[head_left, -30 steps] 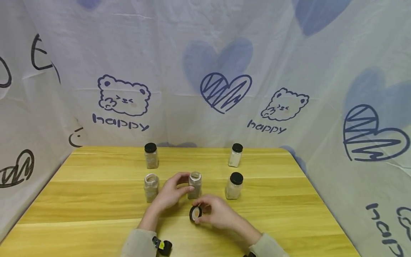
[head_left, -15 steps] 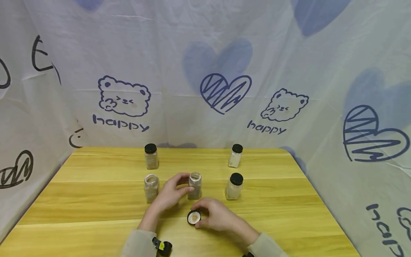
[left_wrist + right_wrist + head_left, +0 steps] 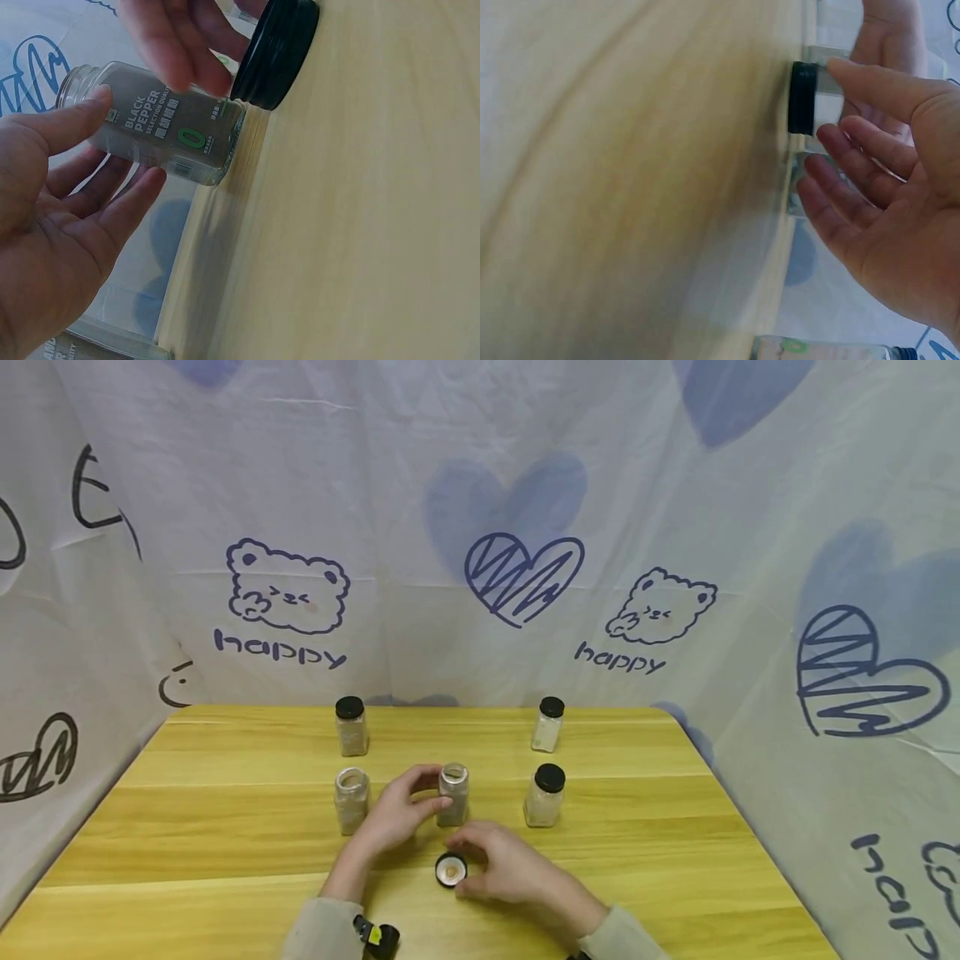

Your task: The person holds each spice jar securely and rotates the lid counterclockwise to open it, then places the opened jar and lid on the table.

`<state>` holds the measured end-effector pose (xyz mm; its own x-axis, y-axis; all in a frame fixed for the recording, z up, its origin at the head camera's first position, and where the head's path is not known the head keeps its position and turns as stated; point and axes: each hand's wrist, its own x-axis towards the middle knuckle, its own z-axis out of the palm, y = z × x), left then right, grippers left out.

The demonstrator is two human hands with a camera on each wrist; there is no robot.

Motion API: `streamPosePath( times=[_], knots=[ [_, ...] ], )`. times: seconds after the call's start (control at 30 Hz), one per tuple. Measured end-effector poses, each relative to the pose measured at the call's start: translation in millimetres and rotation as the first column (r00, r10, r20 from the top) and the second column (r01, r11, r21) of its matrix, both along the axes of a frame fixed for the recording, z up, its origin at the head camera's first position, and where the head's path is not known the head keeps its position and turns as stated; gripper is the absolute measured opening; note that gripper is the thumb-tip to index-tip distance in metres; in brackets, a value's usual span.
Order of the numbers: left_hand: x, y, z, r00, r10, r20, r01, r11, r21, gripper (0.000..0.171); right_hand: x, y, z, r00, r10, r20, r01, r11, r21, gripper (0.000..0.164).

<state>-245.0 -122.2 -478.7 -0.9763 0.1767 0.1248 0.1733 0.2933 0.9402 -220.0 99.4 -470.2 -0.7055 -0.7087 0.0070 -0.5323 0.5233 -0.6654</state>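
A glass jar (image 3: pixel 454 812) labelled black pepper stands uncapped in the middle of the table. My left hand (image 3: pixel 400 812) grips it from the left; in the left wrist view the thumb presses near the neck and the fingers curl round the jar (image 3: pixel 169 124). In front of it, a black screw lid (image 3: pixel 451 870) lies on the wood with its pale inside upward. Just right of the lid is my right hand (image 3: pixel 504 865), thumb and fingers spread. The right wrist view shows a gap between those fingers and the lid (image 3: pixel 802 98).
Another uncapped jar (image 3: pixel 352 802) stands left of my left hand. Behind it is a black-capped jar (image 3: pixel 351 727). Two more capped jars stand on the right, a nearer one (image 3: pixel 543 797) and a farther one (image 3: pixel 548 724). A printed cloth (image 3: pixel 405 527) hangs behind the wooden table (image 3: pixel 660 852).
The lid has gone from tilted in my right hand's fingers to flat on the table, inside up. My right hand has let go of it. The left hand has stayed on the jar.
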Motion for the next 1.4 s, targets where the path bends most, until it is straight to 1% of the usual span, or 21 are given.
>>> streamPosePath(
  times=[0.07,0.17,0.27,0.33,0.43,0.5,0.6,0.67,0.73,0.8,0.87,0.93,1.07,1.2,1.3,1.4],
  knots=[
    [0.7,0,0.4,1.0,-0.016,0.004,0.016,1.0,0.013,0.05,1.9,3,4.4,1.0,-0.009,0.013,0.01,0.999,-0.041,0.045],
    [1.9,-1,3.1,1.0,-0.031,-0.001,0.031,0.999,0.03,0.056,3.4,8,12.8,1.0,-0.017,-0.009,0.016,0.993,-0.118,0.041],
    [2.8,-1,8.0,1.0,-0.022,-0.019,0.023,0.999,0.032,0.06,3.2,14,22.1,0.996,-0.047,-0.077,0.031,0.981,-0.194,0.039],
    [3.5,1,12.0,0.999,-0.009,-0.039,0.01,1.0,0.03,0.061,3.3,19,28.9,0.986,-0.093,-0.135,0.058,0.968,-0.245,0.037],
    [5.6,5,19.1,0.997,0.018,-0.071,-0.017,1.0,0.026,0.06,1.8,29,38.2,0.957,-0.174,-0.232,0.088,0.937,-0.339,0.034],
    [8.0,8,24.8,0.993,0.044,-0.106,-0.042,0.999,0.021,0.061,-1.1,35,42.7,0.929,-0.23,-0.291,0.098,0.908,-0.406,0.033],
    [12.7,17,34.7,0.982,0.077,-0.175,-0.07,0.996,0.047,0.061,-8.5,46,47.9,0.882,-0.304,-0.36,0.097,0.865,-0.493,0.032],
    [16.2,26,41.1,0.97,0.09,-0.227,-0.075,0.994,0.074,0.061,-14.5,54,50.5,0.857,-0.352,-0.376,0.111,0.84,-0.531,0.033],
    [19.6,38,46.2,0.958,0.092,-0.272,-0.067,0.993,0.102,0.062,-20.3,61,53.1,0.845,-0.388,-0.369,0.131,0.818,-0.56,0.032],
    [21.5,51,47.9,0.946,0.096,-0.31,-0.064,0.992,0.113,0.062,-26.0,68,54.6,0.841,-0.42,-0.342,0.171,0.805,-0.568,0.031],
    [22.5,64,47.7,0.941,0.094,-0.325,-0.056,0.991,0.124,0.062,-30.8,75,55.9,0.843,-0.446,-0.301,0.219,0.795,-0.565,0.03],
    [21.1,78,45.4,0.942,0.092,-0.323,-0.05,0.99,0.135,0.061,-36.4,81,56.1,0.847,-0.467,-0.253,0.275,0.793,-0.544,0.03],
    [15.3,102,38.7,0.958,0.089,-0.271,-0.044,0.985,0.168,0.06,-48.0,90,54.1,0.867,-0.488,-0.104,0.385,0.787,-0.482,0.035],
    [9.7,119,29.5,0.977,0.084,-0.196,-0.05,0.984,0.169,0.059,-54.6,94,49.5,0.878,-0.478,0.02,0.437,0.784,-0.441,0.038],
    [5.4,128,22.8,0.988,0.077,-0.136,-0.057,0.987,0.15,0.059,-55.8,95,44.9,0.882,-0.467,0.061,0.448,0.792,-0.414,0.04],
    [1.0,130,16.6,0.993,0.073,-0.093,-0.06,0.988,0.144,0.06,-56.5,92,39.9,0.888,-0.453,0.075,0.445,0.81,-0.382,0.041]
  ],
)
